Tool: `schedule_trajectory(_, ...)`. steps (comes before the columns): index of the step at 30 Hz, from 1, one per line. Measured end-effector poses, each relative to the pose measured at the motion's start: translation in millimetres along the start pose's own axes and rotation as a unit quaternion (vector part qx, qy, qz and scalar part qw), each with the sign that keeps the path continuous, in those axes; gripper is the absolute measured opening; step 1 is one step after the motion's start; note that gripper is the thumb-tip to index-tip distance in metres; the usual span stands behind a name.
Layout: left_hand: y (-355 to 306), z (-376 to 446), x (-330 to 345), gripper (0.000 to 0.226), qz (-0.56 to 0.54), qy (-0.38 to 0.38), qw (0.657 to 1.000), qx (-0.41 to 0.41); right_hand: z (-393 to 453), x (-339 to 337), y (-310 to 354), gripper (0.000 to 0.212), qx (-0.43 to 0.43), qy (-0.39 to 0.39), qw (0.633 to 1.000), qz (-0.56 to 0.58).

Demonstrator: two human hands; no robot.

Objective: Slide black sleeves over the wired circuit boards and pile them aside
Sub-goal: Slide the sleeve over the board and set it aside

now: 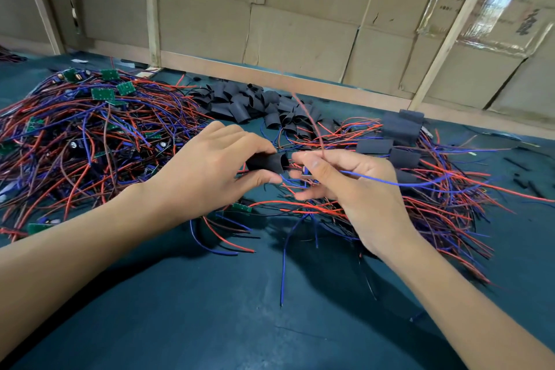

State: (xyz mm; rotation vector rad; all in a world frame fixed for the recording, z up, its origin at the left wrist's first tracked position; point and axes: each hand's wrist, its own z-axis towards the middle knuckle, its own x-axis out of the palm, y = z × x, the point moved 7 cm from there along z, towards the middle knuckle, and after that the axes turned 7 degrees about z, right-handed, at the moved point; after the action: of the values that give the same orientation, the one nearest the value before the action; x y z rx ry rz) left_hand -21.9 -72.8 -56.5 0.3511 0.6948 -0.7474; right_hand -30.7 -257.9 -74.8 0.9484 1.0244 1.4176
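My left hand [210, 171] pinches a black sleeve [267, 161] between thumb and fingers above the dark green table [210, 309]. My right hand [345, 180] sits just right of the sleeve's open end and pinches red and blue wires [375, 179]; the board on them is hidden behind my fingers. A big tangle of unsleeved green boards with red and blue wires [90, 129] lies at the left. Loose black sleeves [252, 105] are heaped at the back centre. Sleeved boards [399, 141] lie in a pile at the right.
A wall of cardboard boxes with wooden battens [300, 24] closes off the table's far edge. One bare green board [241, 207] lies under my left wrist. Stray wires fan out across the cloth in front of my right hand.
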Motion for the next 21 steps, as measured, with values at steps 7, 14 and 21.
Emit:
schedule_trajectory(7,-4.9,1.9,-7.2,0.045,0.015,-0.036,0.999,0.005,1.3,-4.4,9.7,0.021,-0.052,0.004,0.997,-0.063)
schedule_trajectory(14,-5.2,0.8,-3.4,0.049,0.014,-0.042,0.999,0.014,4.1,-3.1,4.6,0.019,0.021,0.050,0.990,0.128)
schedule_trajectory(21,-8.2,-0.2,-3.6,0.047,0.016,-0.037,0.999,0.029,5.4,-6.9,10.2,0.021,-0.022,0.046,0.995,0.085)
